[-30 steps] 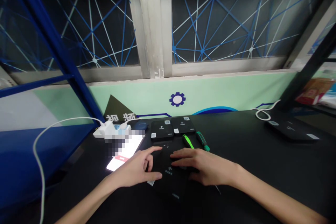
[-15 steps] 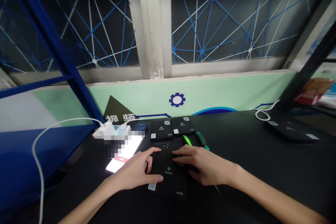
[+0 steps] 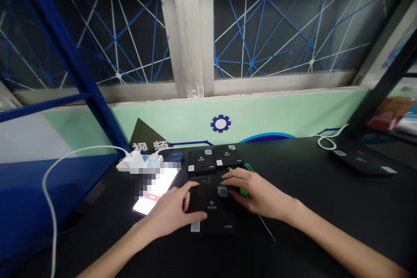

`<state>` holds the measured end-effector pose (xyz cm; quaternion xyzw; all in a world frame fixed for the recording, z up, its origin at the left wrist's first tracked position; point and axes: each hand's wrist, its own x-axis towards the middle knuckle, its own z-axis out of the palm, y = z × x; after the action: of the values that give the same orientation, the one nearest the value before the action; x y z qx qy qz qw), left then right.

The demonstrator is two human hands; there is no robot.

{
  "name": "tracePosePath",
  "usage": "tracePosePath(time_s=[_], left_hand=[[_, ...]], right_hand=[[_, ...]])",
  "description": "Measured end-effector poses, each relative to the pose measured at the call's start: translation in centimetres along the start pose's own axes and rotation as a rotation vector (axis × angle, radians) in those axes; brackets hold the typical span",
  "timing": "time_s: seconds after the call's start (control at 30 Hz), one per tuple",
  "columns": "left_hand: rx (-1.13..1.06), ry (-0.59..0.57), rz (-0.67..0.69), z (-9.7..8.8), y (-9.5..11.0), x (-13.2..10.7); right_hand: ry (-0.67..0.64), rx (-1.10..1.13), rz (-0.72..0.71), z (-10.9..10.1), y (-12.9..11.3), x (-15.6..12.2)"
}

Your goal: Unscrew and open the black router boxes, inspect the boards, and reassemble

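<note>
A flat black box (image 3: 215, 219) with a QR label, a corner sticker and HDMI lettering lies in front of me. My left hand (image 3: 177, 208) grips its left side, forefinger at the far left corner and thumb on the top face. Just past the box's right edge is my right hand (image 3: 254, 191), palm down, its fingers bent and thumb apart from them. Under that hand lies a lime-green screwdriver (image 3: 243, 192), with its thin shaft sticking out toward me. A darker green tool (image 3: 249, 167) is mostly hidden behind the hand. Tiny silvery pieces (image 3: 207, 180), perhaps screws, lie by the box's far edge.
Two similar black boxes (image 3: 201, 163) stand side by side behind. At left are a lit phone (image 3: 159, 186), a white power strip (image 3: 125, 166) with cables and a dark blue object (image 3: 175, 157). Another black device (image 3: 361, 163) and white cable (image 3: 326, 142) lie far right.
My right hand has moved off the black box, away and slightly right, uncovering its corner sticker. The box's near edge has shifted away from me, with my left hand still on it.
</note>
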<state>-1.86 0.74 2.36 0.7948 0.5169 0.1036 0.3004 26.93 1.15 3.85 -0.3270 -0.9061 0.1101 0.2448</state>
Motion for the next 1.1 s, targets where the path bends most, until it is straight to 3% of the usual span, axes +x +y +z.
tracePosePath(time_s=[0.4, 0.8, 1.1], left_hand=[[0.089, -0.009, 0.083, -0.2, -0.6, -0.1], [0.069, -0.002, 0.074, -0.1, -0.7, 0.1], [0.084, 0.022, 0.067, 0.1, -0.5, 0.1]], right_hand=[[0.043, -0.079, 0.035, 0.1, 0.3, 0.0], [0.165, -0.233, 0.367, -1.0, 0.8, 0.2], [0.087, -0.333, 0.546, -0.8, 2.0, 0.4]])
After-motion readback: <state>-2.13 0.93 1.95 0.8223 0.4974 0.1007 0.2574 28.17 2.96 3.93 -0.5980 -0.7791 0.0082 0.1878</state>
